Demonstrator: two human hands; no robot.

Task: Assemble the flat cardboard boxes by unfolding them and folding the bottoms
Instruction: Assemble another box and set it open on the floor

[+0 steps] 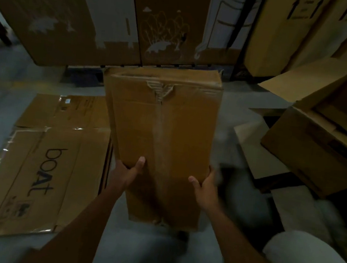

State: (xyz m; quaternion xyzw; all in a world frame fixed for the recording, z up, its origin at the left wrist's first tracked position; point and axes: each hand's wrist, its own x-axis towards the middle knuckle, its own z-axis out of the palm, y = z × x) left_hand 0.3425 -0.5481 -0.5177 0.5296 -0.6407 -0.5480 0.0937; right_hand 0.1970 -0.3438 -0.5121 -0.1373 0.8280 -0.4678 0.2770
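Both hands, left grip and right grip, clasping cardboard box, flattened box (printed "boAt") beside

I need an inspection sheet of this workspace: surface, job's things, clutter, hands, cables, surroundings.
Surface: grey floor, dim light.
Job's things: brown box held up, its top face shut along a taped seam, torn at the far end; flat boxes on the floor to the left, printed "boat".
Clutter: open boxes piled at right.
Hands: left hand and right hand grip the box's sides, thumbs on top.
Cables: nothing seen.
Surroundings: large cartons stand behind.
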